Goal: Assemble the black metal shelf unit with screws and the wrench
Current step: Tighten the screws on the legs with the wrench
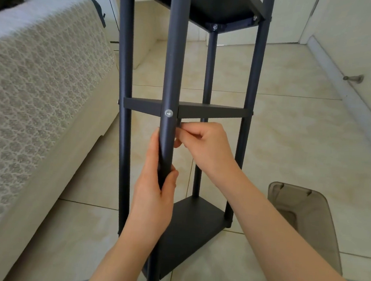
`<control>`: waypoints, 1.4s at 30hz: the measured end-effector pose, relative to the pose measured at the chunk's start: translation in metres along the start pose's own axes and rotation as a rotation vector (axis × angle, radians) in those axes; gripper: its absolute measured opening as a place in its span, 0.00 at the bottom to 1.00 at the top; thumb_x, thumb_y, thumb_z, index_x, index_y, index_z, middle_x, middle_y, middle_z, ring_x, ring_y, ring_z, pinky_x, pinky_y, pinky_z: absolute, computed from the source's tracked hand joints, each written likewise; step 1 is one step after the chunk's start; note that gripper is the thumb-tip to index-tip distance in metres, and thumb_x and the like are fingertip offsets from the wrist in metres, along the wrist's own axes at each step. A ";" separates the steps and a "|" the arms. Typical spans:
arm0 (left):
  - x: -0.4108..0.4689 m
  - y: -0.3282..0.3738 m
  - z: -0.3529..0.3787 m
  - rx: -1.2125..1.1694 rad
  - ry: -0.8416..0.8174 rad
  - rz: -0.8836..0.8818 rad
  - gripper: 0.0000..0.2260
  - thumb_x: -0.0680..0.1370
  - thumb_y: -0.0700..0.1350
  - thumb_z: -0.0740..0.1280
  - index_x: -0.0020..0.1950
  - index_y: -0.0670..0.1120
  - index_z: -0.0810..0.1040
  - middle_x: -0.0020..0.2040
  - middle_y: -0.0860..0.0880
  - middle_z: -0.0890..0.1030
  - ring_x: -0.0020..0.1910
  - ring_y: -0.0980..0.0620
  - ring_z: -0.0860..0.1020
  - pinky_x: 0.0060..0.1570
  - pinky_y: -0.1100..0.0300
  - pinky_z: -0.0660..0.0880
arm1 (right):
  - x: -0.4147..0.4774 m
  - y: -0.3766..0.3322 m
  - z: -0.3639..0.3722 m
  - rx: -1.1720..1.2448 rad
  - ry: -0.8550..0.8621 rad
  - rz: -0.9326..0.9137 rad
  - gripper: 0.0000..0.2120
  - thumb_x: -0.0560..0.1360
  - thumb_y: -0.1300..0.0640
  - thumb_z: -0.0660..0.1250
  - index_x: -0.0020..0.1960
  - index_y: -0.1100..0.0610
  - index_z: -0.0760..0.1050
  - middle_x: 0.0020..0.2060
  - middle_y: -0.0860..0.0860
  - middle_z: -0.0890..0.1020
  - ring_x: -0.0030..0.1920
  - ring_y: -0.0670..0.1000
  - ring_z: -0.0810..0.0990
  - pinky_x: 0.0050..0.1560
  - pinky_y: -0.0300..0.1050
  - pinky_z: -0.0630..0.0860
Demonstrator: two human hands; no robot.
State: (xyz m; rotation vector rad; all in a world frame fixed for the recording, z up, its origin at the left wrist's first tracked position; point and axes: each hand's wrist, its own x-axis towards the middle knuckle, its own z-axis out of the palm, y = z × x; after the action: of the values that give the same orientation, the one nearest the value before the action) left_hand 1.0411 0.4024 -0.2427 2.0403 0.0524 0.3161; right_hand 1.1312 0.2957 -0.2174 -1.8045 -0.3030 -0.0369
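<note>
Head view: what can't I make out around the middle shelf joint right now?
Head view: whatever the right hand works under the middle shelf, hidden by its fingers and the front post.
Head view: the shelf unit top, cut off by the upper edge.

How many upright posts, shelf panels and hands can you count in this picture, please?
Upright posts: 4
Shelf panels: 3
Hands: 2, with the left hand gripping the near post and the right hand pinching what looks like the wrench
Total: 9
</note>
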 end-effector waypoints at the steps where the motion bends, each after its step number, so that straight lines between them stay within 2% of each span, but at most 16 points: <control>1: 0.000 0.000 0.000 -0.006 -0.002 -0.006 0.36 0.81 0.36 0.64 0.80 0.63 0.52 0.66 0.41 0.74 0.63 0.42 0.74 0.66 0.44 0.73 | 0.000 0.002 0.002 -0.006 0.014 -0.018 0.09 0.78 0.56 0.68 0.47 0.58 0.86 0.35 0.50 0.84 0.38 0.53 0.82 0.49 0.49 0.79; 4: 0.000 0.001 -0.002 -0.011 0.003 -0.010 0.36 0.81 0.35 0.64 0.80 0.63 0.52 0.65 0.40 0.74 0.61 0.43 0.75 0.65 0.49 0.74 | -0.001 0.007 0.006 -0.026 0.054 -0.058 0.09 0.79 0.57 0.67 0.47 0.59 0.85 0.35 0.50 0.84 0.38 0.49 0.81 0.47 0.42 0.79; 6: 0.000 0.002 -0.003 -0.008 0.004 -0.002 0.36 0.81 0.35 0.63 0.80 0.63 0.53 0.65 0.41 0.75 0.58 0.46 0.76 0.65 0.53 0.73 | -0.001 0.010 0.010 -0.021 0.091 -0.071 0.09 0.79 0.57 0.67 0.46 0.59 0.85 0.35 0.50 0.84 0.38 0.48 0.82 0.48 0.45 0.80; 9: 0.000 0.001 -0.004 -0.010 0.005 -0.002 0.36 0.81 0.36 0.63 0.80 0.64 0.52 0.67 0.42 0.74 0.57 0.48 0.77 0.64 0.52 0.74 | 0.000 0.015 0.019 -0.037 0.145 -0.100 0.09 0.78 0.57 0.68 0.47 0.59 0.85 0.37 0.51 0.85 0.38 0.49 0.82 0.48 0.50 0.80; 11: 0.000 0.000 -0.005 -0.018 0.008 -0.006 0.37 0.81 0.36 0.63 0.80 0.65 0.51 0.66 0.43 0.74 0.54 0.50 0.77 0.63 0.55 0.75 | 0.002 0.019 0.026 -0.068 0.206 -0.150 0.07 0.77 0.57 0.69 0.47 0.59 0.85 0.36 0.50 0.84 0.37 0.49 0.80 0.45 0.50 0.80; 13: 0.001 -0.001 -0.006 -0.029 0.003 -0.008 0.37 0.81 0.35 0.63 0.80 0.65 0.52 0.58 0.48 0.77 0.48 0.57 0.77 0.58 0.63 0.77 | 0.005 0.024 0.032 -0.106 0.275 -0.207 0.06 0.77 0.58 0.70 0.46 0.58 0.85 0.34 0.51 0.83 0.35 0.48 0.78 0.42 0.46 0.79; 15: 0.001 -0.003 -0.009 -0.023 -0.006 -0.012 0.37 0.81 0.36 0.64 0.80 0.65 0.52 0.47 0.56 0.76 0.45 0.57 0.78 0.51 0.68 0.76 | 0.008 0.028 0.038 -0.121 0.329 -0.261 0.05 0.76 0.59 0.70 0.46 0.59 0.85 0.34 0.52 0.83 0.35 0.47 0.77 0.40 0.37 0.76; 18: 0.002 -0.007 -0.012 -0.009 0.000 -0.018 0.38 0.81 0.36 0.64 0.79 0.67 0.51 0.42 0.57 0.75 0.43 0.53 0.78 0.48 0.67 0.76 | 0.012 0.032 0.045 -0.124 0.390 -0.326 0.05 0.75 0.60 0.71 0.44 0.61 0.84 0.36 0.52 0.84 0.37 0.44 0.77 0.42 0.28 0.72; 22: 0.004 -0.010 -0.014 0.006 0.001 -0.009 0.38 0.81 0.36 0.64 0.78 0.68 0.51 0.42 0.56 0.76 0.43 0.52 0.78 0.48 0.63 0.77 | 0.016 0.035 0.054 -0.086 0.430 -0.357 0.08 0.76 0.59 0.69 0.42 0.63 0.83 0.36 0.54 0.83 0.37 0.44 0.77 0.44 0.28 0.70; 25: 0.005 -0.011 -0.015 -0.006 -0.006 -0.004 0.37 0.81 0.37 0.64 0.78 0.68 0.52 0.43 0.56 0.76 0.44 0.52 0.78 0.49 0.65 0.77 | 0.018 0.035 0.059 -0.046 0.442 -0.364 0.12 0.76 0.56 0.66 0.42 0.63 0.82 0.36 0.54 0.84 0.38 0.48 0.80 0.43 0.32 0.74; 28: 0.008 -0.011 -0.016 -0.044 -0.014 -0.003 0.37 0.81 0.36 0.63 0.79 0.67 0.53 0.45 0.58 0.75 0.43 0.53 0.77 0.49 0.67 0.76 | 0.019 0.035 0.060 -0.017 0.417 -0.343 0.11 0.78 0.56 0.66 0.46 0.63 0.83 0.38 0.54 0.85 0.38 0.50 0.81 0.42 0.40 0.79; 31: 0.012 -0.009 -0.018 -0.073 -0.022 0.006 0.37 0.81 0.34 0.63 0.78 0.67 0.55 0.44 0.58 0.74 0.41 0.54 0.76 0.48 0.67 0.75 | 0.016 0.035 0.056 -0.011 0.297 -0.269 0.08 0.79 0.59 0.67 0.52 0.61 0.83 0.41 0.52 0.85 0.38 0.46 0.80 0.43 0.32 0.76; 33: 0.014 -0.009 -0.019 -0.086 -0.021 0.010 0.37 0.81 0.33 0.63 0.78 0.66 0.55 0.47 0.57 0.74 0.42 0.56 0.76 0.48 0.67 0.75 | 0.012 0.036 0.053 -0.038 0.223 -0.227 0.07 0.79 0.58 0.67 0.50 0.60 0.82 0.39 0.51 0.84 0.37 0.45 0.79 0.41 0.30 0.74; 35: 0.016 -0.008 -0.020 -0.104 -0.018 0.013 0.36 0.81 0.32 0.63 0.79 0.65 0.57 0.49 0.56 0.74 0.42 0.58 0.76 0.48 0.67 0.75 | 0.007 0.036 0.050 -0.067 0.169 -0.208 0.08 0.79 0.58 0.66 0.48 0.60 0.82 0.37 0.50 0.83 0.36 0.46 0.79 0.41 0.32 0.75; 40: 0.016 -0.011 -0.021 -0.115 -0.017 0.017 0.36 0.80 0.32 0.63 0.79 0.64 0.58 0.40 0.55 0.74 0.39 0.54 0.73 0.45 0.65 0.76 | 0.001 0.032 0.041 -0.086 0.128 -0.186 0.09 0.79 0.59 0.66 0.40 0.54 0.76 0.28 0.40 0.73 0.31 0.42 0.74 0.36 0.29 0.69; 42: 0.016 -0.012 -0.022 -0.122 -0.016 0.015 0.36 0.80 0.31 0.63 0.78 0.64 0.58 0.39 0.54 0.74 0.38 0.53 0.73 0.46 0.65 0.75 | 0.001 0.031 0.037 -0.096 0.120 -0.191 0.09 0.79 0.59 0.67 0.40 0.56 0.78 0.28 0.40 0.72 0.31 0.43 0.73 0.35 0.30 0.68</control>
State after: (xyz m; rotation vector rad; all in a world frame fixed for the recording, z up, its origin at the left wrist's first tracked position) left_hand 1.0528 0.4295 -0.2402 1.9227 0.0078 0.3050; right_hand 1.1339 0.3241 -0.2560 -1.8541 -0.3920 -0.2977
